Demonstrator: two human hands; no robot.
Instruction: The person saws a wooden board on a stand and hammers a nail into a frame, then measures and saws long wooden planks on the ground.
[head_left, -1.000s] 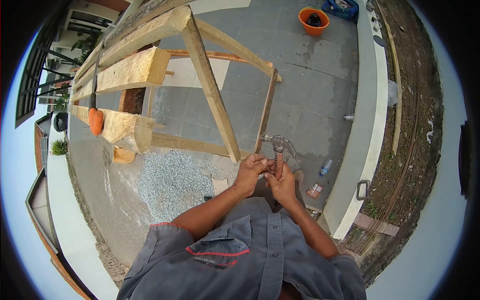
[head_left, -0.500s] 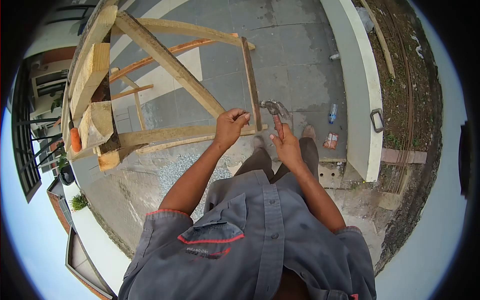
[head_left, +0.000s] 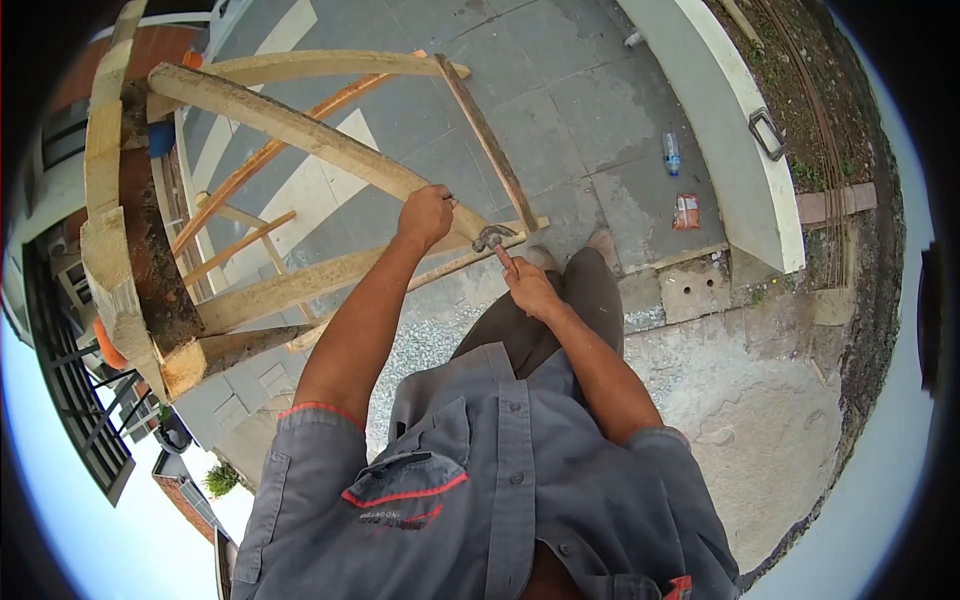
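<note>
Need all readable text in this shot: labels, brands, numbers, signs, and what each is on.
"INDON...": chest of the grey fabric work shirt; ending blurred.
Other lettering beside it: too blurred to read.
Clear plastic bottle with blue label: too small to read.
Orange-red flat packet: too small to read.
No other text readable.

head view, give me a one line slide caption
Right hand gripping a hammer, left hand curled near a slanted timber beam of an open wooden frame.
</note>
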